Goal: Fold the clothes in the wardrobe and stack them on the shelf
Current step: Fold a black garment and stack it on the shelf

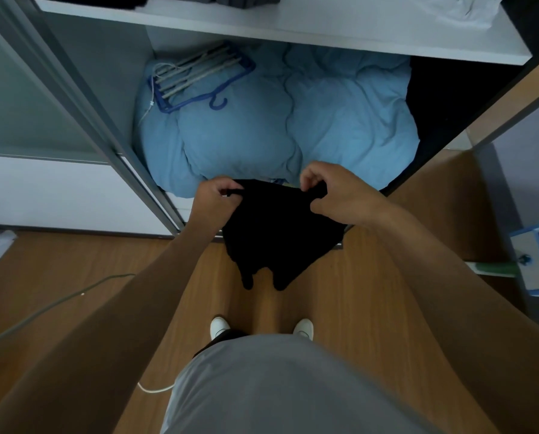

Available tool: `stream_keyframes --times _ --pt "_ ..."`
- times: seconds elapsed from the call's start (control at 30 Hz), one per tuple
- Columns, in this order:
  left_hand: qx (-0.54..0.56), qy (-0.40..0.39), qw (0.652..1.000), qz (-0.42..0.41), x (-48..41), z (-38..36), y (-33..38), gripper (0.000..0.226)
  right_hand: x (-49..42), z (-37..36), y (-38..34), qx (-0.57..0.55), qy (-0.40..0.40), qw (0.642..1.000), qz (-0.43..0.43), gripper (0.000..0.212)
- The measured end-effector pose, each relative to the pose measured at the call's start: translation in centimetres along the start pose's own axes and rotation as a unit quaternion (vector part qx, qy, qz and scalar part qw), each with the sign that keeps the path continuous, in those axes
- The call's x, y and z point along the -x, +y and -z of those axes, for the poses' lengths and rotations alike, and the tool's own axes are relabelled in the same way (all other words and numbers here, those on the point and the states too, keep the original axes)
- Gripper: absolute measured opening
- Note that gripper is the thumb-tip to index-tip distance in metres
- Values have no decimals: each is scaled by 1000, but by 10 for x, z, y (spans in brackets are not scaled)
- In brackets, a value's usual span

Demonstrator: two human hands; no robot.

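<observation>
Nearest me, at 6 o'clock, I see the person's grey shirt [261, 386], and just beyond it two white shoes [219, 327] on the wooden floor [371, 292]. A grey cable [42, 311] lies across the boards at 8 o'clock. Both arms extend to the middle of my view. The left hand [213, 198] pinches one top corner of a black garment [280, 233], thumb and curled fingers clamped on the cloth. The right hand [333, 195] grips the other corner the same way. The garment hangs between them above the floor, just in front of the open wardrobe, its lower edge ending in two dangling points. Beyond, toward 12 o'clock, a light blue duvet [277, 120] fills the wardrobe bottom, with a blue hanger [196, 76] lying on it at 11 o'clock. Farthest off, a white shelf [324, 29] carries dark folded clothes [230, 0] at 12 o'clock and a crumpled white cloth [468, 10] at 1 o'clock.
</observation>
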State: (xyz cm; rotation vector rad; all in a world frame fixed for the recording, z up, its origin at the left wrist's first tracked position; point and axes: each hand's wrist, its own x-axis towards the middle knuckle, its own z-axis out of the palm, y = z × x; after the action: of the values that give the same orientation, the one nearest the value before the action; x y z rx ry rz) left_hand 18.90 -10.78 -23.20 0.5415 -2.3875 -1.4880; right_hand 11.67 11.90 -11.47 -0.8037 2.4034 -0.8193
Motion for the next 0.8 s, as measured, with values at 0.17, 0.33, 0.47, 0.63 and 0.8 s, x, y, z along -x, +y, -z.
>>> stream_keyframes --times 0.17,0.33,0.47,0.63,0.8 --pt "-27 1 1000 -15 2 0 6 26 -9 -8 12 156 -62 983 -69 36" --pt "-45 -31 997 -61 4 9 14 36 -15 -23 8 138 17 988 -69 13" --pt "-44 -42 996 -72 1 16 15 35 -20 -32 2 -44 62 997 -16 11" --pt "-17 -8 1000 9 -3 19 25 42 -20 -43 -12 -143 22 989 -15 16" --pt "1 -22 999 35 -3 14 32 41 -15 -38 -20 40 -50 996 55 23"
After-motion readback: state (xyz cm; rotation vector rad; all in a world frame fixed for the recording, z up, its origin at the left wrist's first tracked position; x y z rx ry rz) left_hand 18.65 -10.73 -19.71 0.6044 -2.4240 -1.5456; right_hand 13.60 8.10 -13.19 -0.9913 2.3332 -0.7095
